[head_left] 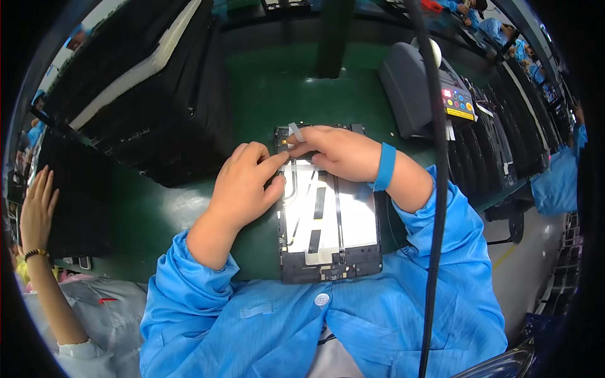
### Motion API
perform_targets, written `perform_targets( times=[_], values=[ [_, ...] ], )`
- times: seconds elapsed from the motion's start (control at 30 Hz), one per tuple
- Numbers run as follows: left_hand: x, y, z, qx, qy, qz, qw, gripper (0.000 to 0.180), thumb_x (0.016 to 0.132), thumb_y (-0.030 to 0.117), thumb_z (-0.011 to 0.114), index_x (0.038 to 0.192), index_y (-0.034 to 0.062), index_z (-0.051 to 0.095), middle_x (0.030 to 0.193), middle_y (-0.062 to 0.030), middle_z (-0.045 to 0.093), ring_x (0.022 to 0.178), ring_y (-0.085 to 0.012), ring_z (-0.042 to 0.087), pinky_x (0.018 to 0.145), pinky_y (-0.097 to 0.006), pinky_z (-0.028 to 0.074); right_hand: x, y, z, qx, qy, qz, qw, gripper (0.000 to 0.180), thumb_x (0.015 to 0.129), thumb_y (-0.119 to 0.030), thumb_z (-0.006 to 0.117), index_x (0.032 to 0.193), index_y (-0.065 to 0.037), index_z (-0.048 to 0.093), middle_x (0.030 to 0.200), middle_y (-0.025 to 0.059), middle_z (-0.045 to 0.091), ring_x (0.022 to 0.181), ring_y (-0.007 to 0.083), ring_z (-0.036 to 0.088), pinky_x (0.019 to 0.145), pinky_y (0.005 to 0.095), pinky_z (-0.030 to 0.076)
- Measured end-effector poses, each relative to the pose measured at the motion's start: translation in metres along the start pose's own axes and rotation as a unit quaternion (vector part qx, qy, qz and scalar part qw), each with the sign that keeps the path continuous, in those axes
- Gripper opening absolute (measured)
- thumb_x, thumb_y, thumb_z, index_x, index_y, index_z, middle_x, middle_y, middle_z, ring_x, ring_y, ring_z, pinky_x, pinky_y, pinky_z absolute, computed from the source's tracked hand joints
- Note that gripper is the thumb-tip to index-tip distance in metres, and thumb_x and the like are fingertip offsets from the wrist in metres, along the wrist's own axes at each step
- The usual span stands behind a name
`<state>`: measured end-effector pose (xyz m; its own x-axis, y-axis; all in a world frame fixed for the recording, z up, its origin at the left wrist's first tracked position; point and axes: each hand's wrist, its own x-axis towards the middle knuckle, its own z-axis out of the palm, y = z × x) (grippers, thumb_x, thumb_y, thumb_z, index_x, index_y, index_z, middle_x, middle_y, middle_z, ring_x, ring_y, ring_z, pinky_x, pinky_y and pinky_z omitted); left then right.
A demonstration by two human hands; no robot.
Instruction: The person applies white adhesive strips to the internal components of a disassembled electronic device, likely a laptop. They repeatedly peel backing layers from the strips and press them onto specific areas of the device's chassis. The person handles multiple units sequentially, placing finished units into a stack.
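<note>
An opened tablet (362, 227) lies in front of me, its silvery inside bare, with dark circuit parts along the top and bottom edges. Over its upper left corner, my right hand (343, 151) is closed, fingers bent inward. A small pale strip (295, 131) shows at its fingertips; it looks like tape. My left hand (242, 183) reaches to the same corner from the left, its index finger touching the tablet near the right fingertips. The left thumb is apart from that finger, the other fingers are curled, and nothing shows in this hand. The exact contact spot is partly hidden.
Tall black stacks (189, 107) stand at the left on the green table (265, 82). A grey tape dispenser (416, 88) with a lit panel is at the back right, beside more black trays (504, 120). A dark cable (436, 189) hangs before me. A co-worker's hand (38, 211) is at far left.
</note>
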<state>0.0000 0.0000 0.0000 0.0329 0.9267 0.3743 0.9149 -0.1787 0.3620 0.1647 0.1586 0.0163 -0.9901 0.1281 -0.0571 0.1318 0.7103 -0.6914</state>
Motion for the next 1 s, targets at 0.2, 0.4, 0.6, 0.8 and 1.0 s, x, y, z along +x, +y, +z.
perform_targets(
  times=[0.2, 0.4, 0.6, 0.8, 1.0],
  values=[
    [0.000, 0.007, 0.007, -0.004, 0.013, 0.048, 0.999, 0.032, 0.071, 0.002, 0.060, 0.102, 0.0045, 0.065, 0.089, -0.0120, 0.053, 0.085, -0.0297, 0.053, 0.077, -0.039, 0.045, -0.030, 0.006, 0.015, 0.380, 0.147, -0.035, 0.913, 0.043, 0.088, 0.004, 0.046, 0.131, -0.001, 0.043, 0.132, 0.0124, 0.049, 0.120, 0.0187, 0.048, 0.101, 0.0320, 0.038],
    [0.007, 0.021, 0.002, 0.043, -0.005, -0.004, 0.999, 0.031, 0.073, 0.014, 0.066, 0.104, 0.0076, 0.065, 0.093, -0.0108, 0.053, 0.094, -0.0282, 0.052, 0.081, -0.039, 0.044, -0.078, -0.019, 0.012, 0.283, 0.212, 0.058, 0.934, 0.019, 0.093, -0.016, 0.052, 0.102, -0.002, 0.061, 0.087, 0.0049, 0.065, 0.086, 0.0121, 0.061, 0.075, 0.0281, 0.048],
    [-0.007, 0.088, 0.000, -0.238, -0.074, 0.066, 0.966, 0.017, 0.077, 0.021, 0.070, 0.086, 0.0079, 0.066, 0.070, -0.0049, 0.060, 0.064, -0.0256, 0.058, 0.061, -0.039, 0.047, -0.117, -0.054, 0.039, 0.005, 0.137, -0.032, 0.990, 0.026, 0.088, -0.030, 0.054, 0.085, -0.006, 0.063, 0.075, 0.0158, 0.063, 0.072, 0.0368, 0.060, 0.063, 0.0458, 0.047],
    [0.010, 0.113, 0.006, -0.185, -0.011, 0.094, 0.978, 0.005, 0.079, 0.014, 0.067, 0.077, 0.0090, 0.065, 0.065, -0.0056, 0.059, 0.060, -0.0254, 0.059, 0.053, -0.037, 0.046, -0.135, -0.057, 0.048, 0.182, 0.311, 0.090, 0.928, 0.025, 0.084, -0.024, 0.061, 0.101, -0.005, 0.066, 0.084, 0.0140, 0.066, 0.073, 0.0308, 0.065, 0.064, 0.0368, 0.050],
    [0.051, 0.108, 0.012, -0.143, -0.081, 0.065, 0.984, 0.018, 0.079, 0.013, 0.066, 0.092, 0.0013, 0.068, 0.072, -0.0101, 0.063, 0.064, -0.0251, 0.061, 0.060, -0.036, 0.048, -0.141, -0.032, 0.029, 0.097, 0.376, 0.085, 0.918, 0.017, 0.085, -0.017, 0.062, 0.075, -0.003, 0.061, 0.073, 0.0088, 0.064, 0.061, 0.0176, 0.061, 0.056, 0.0327, 0.046]
  ],
)
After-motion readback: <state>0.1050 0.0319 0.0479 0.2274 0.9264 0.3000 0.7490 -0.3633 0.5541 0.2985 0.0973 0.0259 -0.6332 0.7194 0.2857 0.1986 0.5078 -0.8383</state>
